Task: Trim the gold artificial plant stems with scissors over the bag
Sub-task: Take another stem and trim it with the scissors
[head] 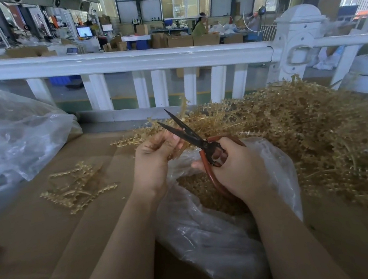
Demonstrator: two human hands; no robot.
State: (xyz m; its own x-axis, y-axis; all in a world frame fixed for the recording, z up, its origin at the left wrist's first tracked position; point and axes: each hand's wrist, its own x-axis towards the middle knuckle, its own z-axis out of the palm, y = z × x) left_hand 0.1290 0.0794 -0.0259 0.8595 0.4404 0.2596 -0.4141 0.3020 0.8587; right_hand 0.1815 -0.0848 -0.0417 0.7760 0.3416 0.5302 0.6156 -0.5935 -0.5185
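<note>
My left hand (155,158) grips a gold artificial plant stem (132,138) whose branches fan out to the left and up behind the blades. My right hand (236,165) holds scissors (185,131) with dark blades and red-brown handles; the blades are apart and point up and left, just above my left fingers. Both hands hover over a clear plastic bag (215,239) that holds gold trimmings. A big heap of gold stems (303,130) lies to the right.
A few cut gold stems (76,188) lie on the brown cardboard surface (40,236) at the left. A large crumpled clear bag (11,140) sits at far left. A white railing (123,61) runs behind the work surface.
</note>
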